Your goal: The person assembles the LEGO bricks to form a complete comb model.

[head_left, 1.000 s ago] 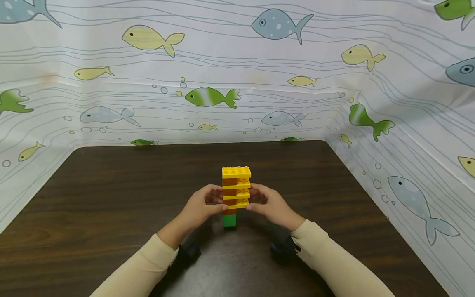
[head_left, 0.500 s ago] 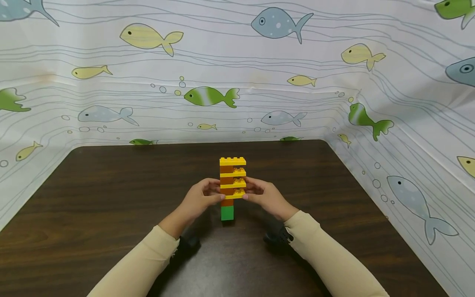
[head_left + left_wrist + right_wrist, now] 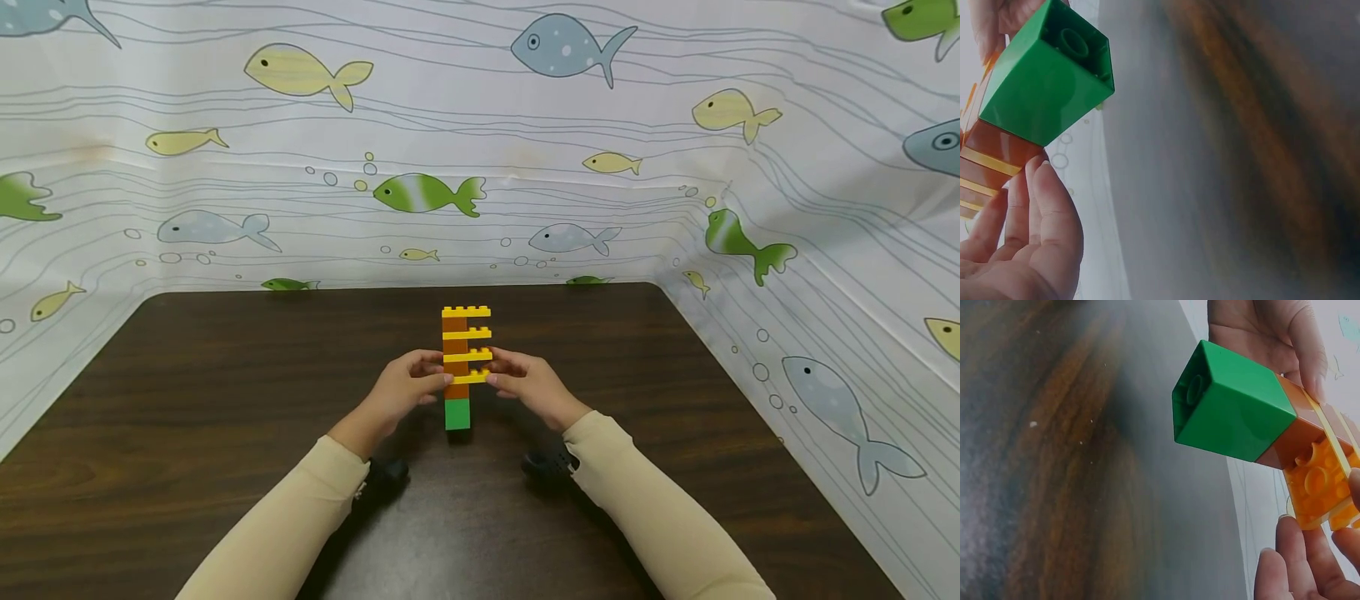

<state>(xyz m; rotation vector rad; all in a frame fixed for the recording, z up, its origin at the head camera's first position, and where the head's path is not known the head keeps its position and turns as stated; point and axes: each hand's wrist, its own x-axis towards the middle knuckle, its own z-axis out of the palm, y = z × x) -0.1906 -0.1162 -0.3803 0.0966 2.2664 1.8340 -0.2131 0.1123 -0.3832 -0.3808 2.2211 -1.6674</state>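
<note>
Between my two hands stands an upright tower of toy building bricks (image 3: pixel 457 358). Its lowest part is a green brick (image 3: pixel 1047 81), with orange-brown bricks (image 3: pixel 1294 447) and thin yellow plates (image 3: pixel 468 335) alternating above it. The yellow plates jut out to the right. My left hand (image 3: pixel 401 387) grips the tower's left side, thumb at the lowest yellow plate. On the other side, my right hand (image 3: pixel 536 387) pinches the jutting end of the lower yellow plates. The green brick's hollow underside faces the cameras in both wrist views, raised off the table.
A dark wood-grain table (image 3: pixel 225 375) lies under the hands. Behind it and along the sides hangs a white cloth (image 3: pixel 450 108) printed with fish. Black wrist devices (image 3: pixel 551 465) sit under both cuffs.
The tower has moved up and slightly left in the head view, carried by both hands. Its top studs now show edge-on rather than from above. Both grips stay the same.
</note>
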